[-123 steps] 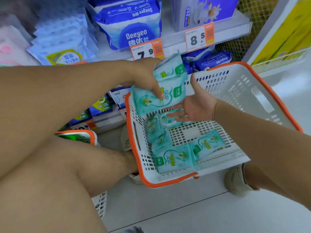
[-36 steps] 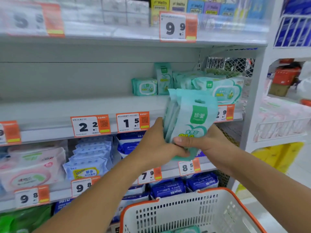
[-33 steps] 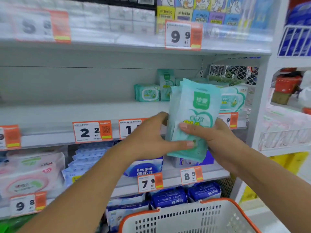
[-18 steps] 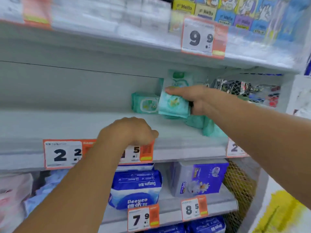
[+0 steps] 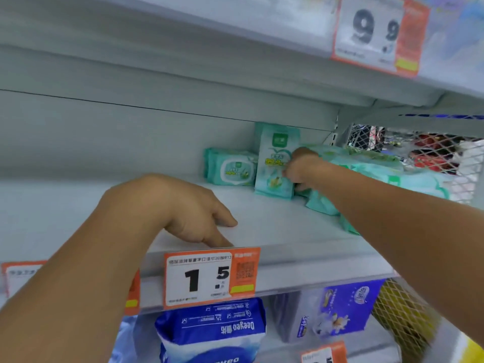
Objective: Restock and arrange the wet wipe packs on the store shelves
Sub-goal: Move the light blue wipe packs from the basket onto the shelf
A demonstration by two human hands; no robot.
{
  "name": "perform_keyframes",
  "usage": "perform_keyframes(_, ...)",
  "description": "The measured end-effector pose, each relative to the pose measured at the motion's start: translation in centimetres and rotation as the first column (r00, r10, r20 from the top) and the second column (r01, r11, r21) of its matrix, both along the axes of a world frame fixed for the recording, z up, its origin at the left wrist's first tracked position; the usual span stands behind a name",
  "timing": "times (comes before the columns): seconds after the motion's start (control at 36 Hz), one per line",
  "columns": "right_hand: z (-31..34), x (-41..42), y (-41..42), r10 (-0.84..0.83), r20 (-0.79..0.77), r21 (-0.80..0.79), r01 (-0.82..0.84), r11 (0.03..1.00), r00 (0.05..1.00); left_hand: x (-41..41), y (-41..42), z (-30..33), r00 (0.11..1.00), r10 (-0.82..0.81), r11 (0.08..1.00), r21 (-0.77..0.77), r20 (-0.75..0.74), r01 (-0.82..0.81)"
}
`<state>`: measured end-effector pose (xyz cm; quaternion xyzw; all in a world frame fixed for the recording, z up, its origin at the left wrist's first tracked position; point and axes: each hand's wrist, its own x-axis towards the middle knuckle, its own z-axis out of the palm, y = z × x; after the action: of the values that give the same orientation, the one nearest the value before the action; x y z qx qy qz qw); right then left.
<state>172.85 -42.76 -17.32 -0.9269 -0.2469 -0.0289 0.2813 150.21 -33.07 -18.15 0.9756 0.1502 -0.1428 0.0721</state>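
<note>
- My right hand (image 5: 301,169) is deep on the shelf (image 5: 275,226), fingers curled against the upright pack (image 5: 275,163) at its right edge; it looks like a pinch on that pack, holding it standing near the back wall.
- My left hand (image 5: 183,210) holds nothing: its fingers hang loosely bent, with fingertips touching the shelf near the front lip, just above the 1.5 price tag (image 5: 209,277). I judge it is bracing me, not working.
- Just left of the upright pack, a flip-lid pack (image 5: 231,170) stands on its edge, touching or nearly touching it.
- To the right, partly under my right forearm, lies a loose heap of packs (image 5: 372,174), tilted and overlapping, some sliding toward the front. Against the mesh side panel (image 5: 432,150) I cannot count them.
- Progress, as I judge it: stock has reached the shelf, but the arranging has hardly begun. One pack is set upright, and the heap is yet to be stood up and faced.
- The long stretch of shelf to the left of the packs holds no stock in view, so plenty of filling seems left.
- The shelf below carries a blue Deeyeo bag (image 5: 209,331) and a purple box (image 5: 340,310); neither is part of this job, I think.
</note>
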Motion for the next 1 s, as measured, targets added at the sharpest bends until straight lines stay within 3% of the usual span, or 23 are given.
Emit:
perform_keyframes(0.08,0.3,-0.9,-0.7,-0.09,0.278,-0.194,0.148,0.97,0.956,0.0,-0.2,0.0,1.0,0.009,1.0,-0.01,0.018,-0.008)
perform_keyframes(0.14,0.1,-1.0,-0.9,-0.113,0.366,-0.229,0.207,0.951,0.924,0.1,-0.4,-0.1,1.0,0.013,1.0,-0.011,0.022,-0.013)
perform_keyframes(0.28,-1.4,-0.9,-0.6,-0.13,0.537,-0.131,0.235,0.963,0.833,0.0,-1.1,-0.1,0.999,0.025,1.0,-0.013,0.039,-0.025)
perform_keyframes(0.33,-1.4,-1.6,-0.1,-0.074,0.592,-0.094,0.16,0.983,0.803,-0.1,-1.0,-0.2,0.999,0.026,1.0,-0.013,0.043,-0.026)
perform_keyframes(0.39,-1.3,-2.3,0.7,0.095,0.581,-0.175,0.009,0.985,0.808,-0.1,-0.9,-0.2,0.999,0.025,1.0,-0.019,0.04,-0.024)
perform_keyframes(0.47,-1.4,-3.0,1.4,0.285,0.42,-0.322,-0.153,0.934,0.862,0.0,-0.9,-0.2,0.999,0.028,0.999,-0.027,0.04,-0.027)
perform_keyframes(0.58,-1.7,-2.5,1.1,0.312,0.362,-0.426,-0.142,0.894,0.879,0.1,-0.6,-0.3,0.999,0.033,0.998,-0.055,0.034,-0.031)
perform_keyframes(0.72,-1.0,-3.9,-0.7,0.34,0.314,-0.404,-0.199,0.893,0.886,0.3,-0.9,-0.6,0.996,0.035,0.998,-0.054,0.079,-0.031)
perform_keyframes(0.81,-1.3,-5.8,-3.6,0.298,0.419,-0.149,-0.259,0.954,0.858,0.7,-1.9,-1.5,0.967,0.027,0.999,-0.026,0.254,-0.021)
perform_keyframes(0.86,-2.7,-8.5,-6.7,0.234,0.53,0.182,-0.379,0.907,0.815,0.5,-2.7,-2.4,0.856,0.02,1.0,0.01,0.517,-0.03)
perform_keyframes(0.89,-3.7,-10.4,-8.7,0.183,0.574,0.358,-0.446,0.82,0.798,0.2,-3.3,-2.9,0.737,0.02,0.997,0.045,0.675,-0.069)
perform_keyframes(0.94,-7.0,-14.1,-13.1,0.012,0.597,0.635,-0.482,0.604,0.802,-0.6,-5.2,-3.8,0.388,-0.018,0.984,0.085,0.921,-0.156)
perform_keyframes(1.0,-12.2,-16.8,-17.0,-0.181,0.511,0.784,-0.369,0.499,0.84,-1.8,-8.0,-5.2,0.121,-0.115,0.985,0.129,0.986,-0.114)
